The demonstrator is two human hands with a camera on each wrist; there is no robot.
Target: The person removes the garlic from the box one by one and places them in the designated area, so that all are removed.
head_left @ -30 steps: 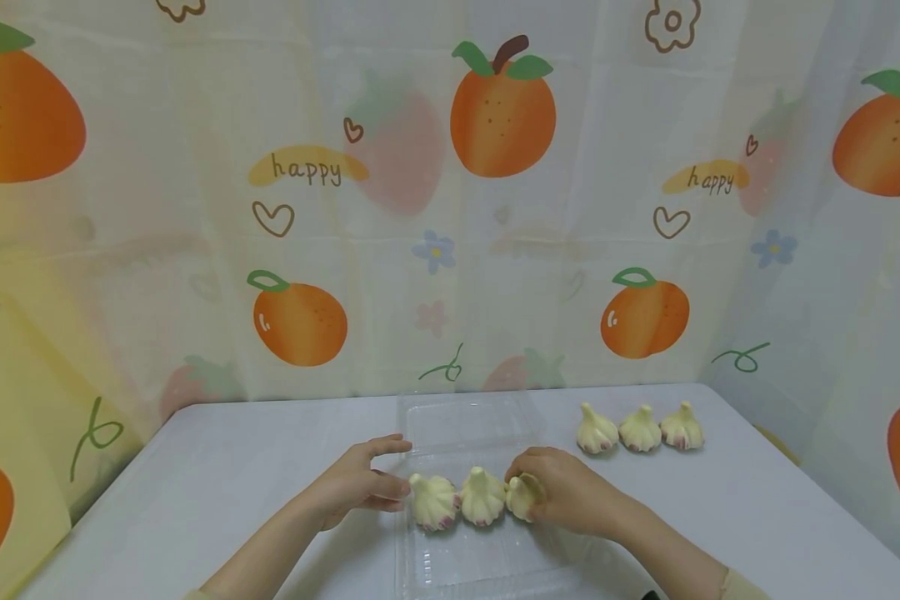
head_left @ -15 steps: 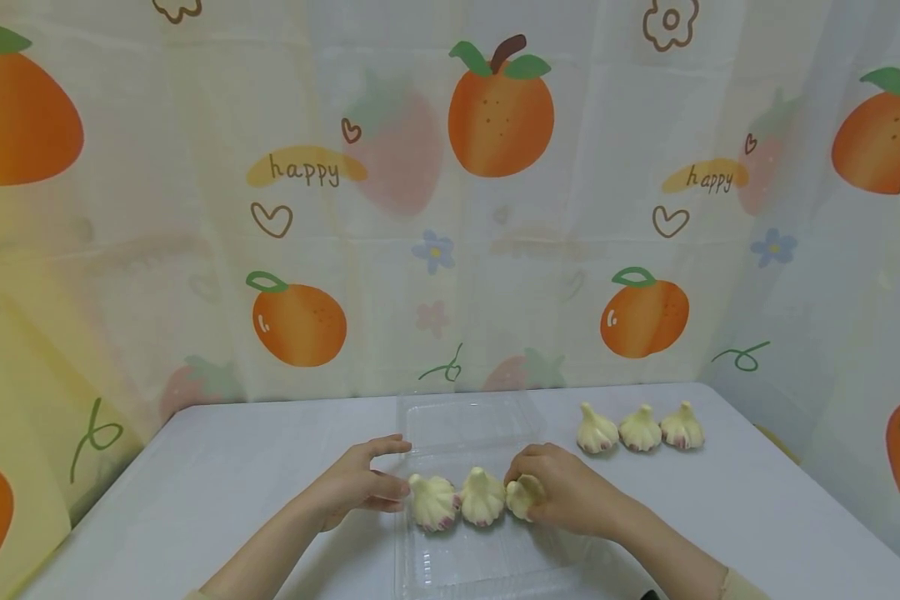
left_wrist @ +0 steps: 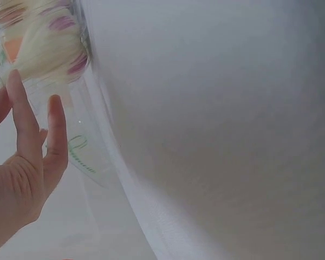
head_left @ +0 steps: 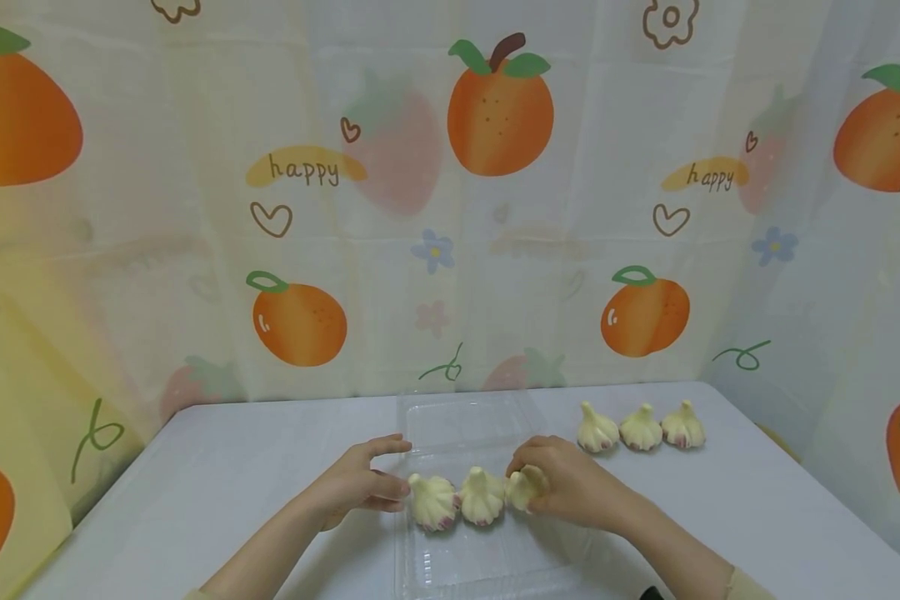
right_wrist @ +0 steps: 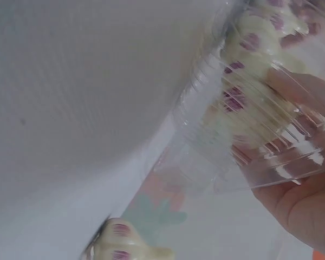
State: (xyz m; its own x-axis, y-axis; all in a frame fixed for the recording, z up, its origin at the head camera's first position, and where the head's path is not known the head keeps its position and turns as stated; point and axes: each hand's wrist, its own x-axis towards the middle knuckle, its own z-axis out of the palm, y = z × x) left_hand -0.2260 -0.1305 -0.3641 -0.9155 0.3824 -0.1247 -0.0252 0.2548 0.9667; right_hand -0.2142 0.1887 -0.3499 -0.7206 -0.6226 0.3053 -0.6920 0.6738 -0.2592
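A clear plastic container point(head_left: 480, 567) lies with its lid point(head_left: 465, 421) folded back behind it. Two garlic bulbs sit in it side by side: a left one point(head_left: 433, 504) and a middle one point(head_left: 483, 500). At its right end, my right hand point(head_left: 570, 485) pinches a third garlic bulb point(head_left: 523, 490), partly covered by the fingers. Seen through the ribbed wall in the right wrist view, this bulb point(right_wrist: 257, 105) is tilted. My left hand point(head_left: 356, 483), fingers extended, stays at the container's left side. In the left wrist view, a fingertip overlaps the clear wall beside the left bulb point(left_wrist: 51, 51).
Three more garlic bulbs point(head_left: 641, 428) stand in a row at the back right of the white table point(head_left: 270, 442). Behind the table hangs a fruit-print curtain point(head_left: 390, 292), with more curtain along the right side.
My right hand has risen slightly, and the garlic bulb in it has come up a little and tilted. The left hand and the other bulbs stay where they were.
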